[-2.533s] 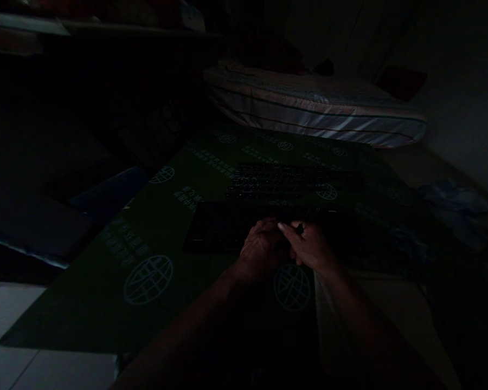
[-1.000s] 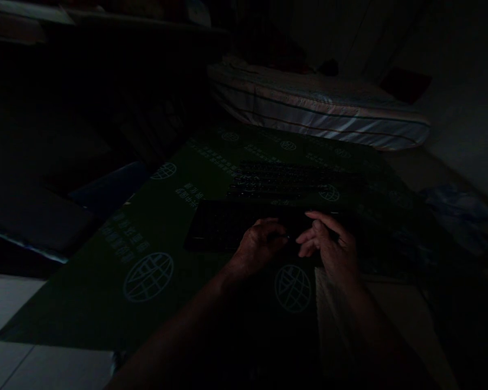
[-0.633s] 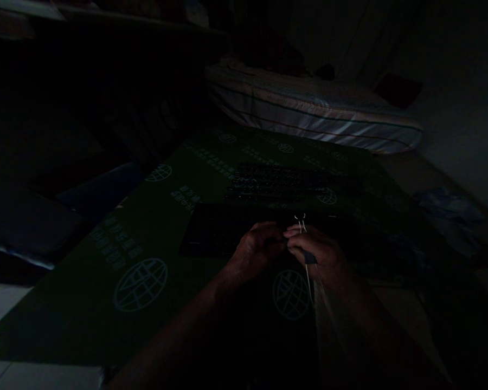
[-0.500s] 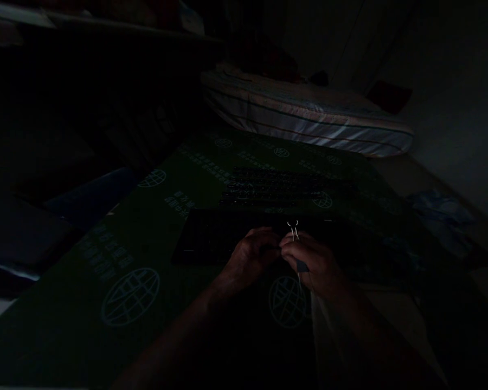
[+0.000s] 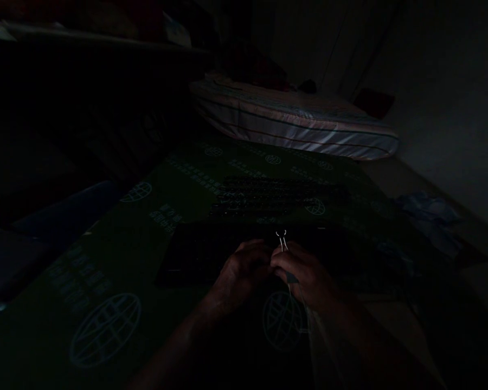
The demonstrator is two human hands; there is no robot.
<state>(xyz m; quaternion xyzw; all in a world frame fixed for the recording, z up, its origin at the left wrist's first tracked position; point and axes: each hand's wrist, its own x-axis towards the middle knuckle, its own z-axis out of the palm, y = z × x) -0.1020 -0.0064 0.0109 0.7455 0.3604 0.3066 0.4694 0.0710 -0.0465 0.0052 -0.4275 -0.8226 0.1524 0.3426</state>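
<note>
It is very dark. My left hand (image 5: pixel 242 268) is closed, fingers curled and pinched near the other hand's fingertips; what they grip is hidden in shadow. My right hand (image 5: pixel 303 271) is closed around a small tool with a bright two-pronged wire end (image 5: pixel 282 238) above the fingers. A grey part (image 5: pixel 291 278) shows below that hand, and thin pale strands hang beneath it. Both hands are over the near edge of a dark, flat rectangular panel (image 5: pixel 195 246). Behind it lie rows of thin black strips (image 5: pixel 260 195) with small light specks.
A green sheet (image 5: pixel 166 179) with white globe prints and lettering lies under everything. Behind it is a striped mattress (image 5: pixel 301 122). A dark blue item (image 5: pixel 73 206) sits at left, crumpled cloth (image 5: pixel 427 208) at right, and a shelf edge (image 5: pixel 106 40) at upper left.
The head view has shifted, so the near things sit slightly lower and further left. Both hands stay close together with the same hold, and the wire end still points up.
</note>
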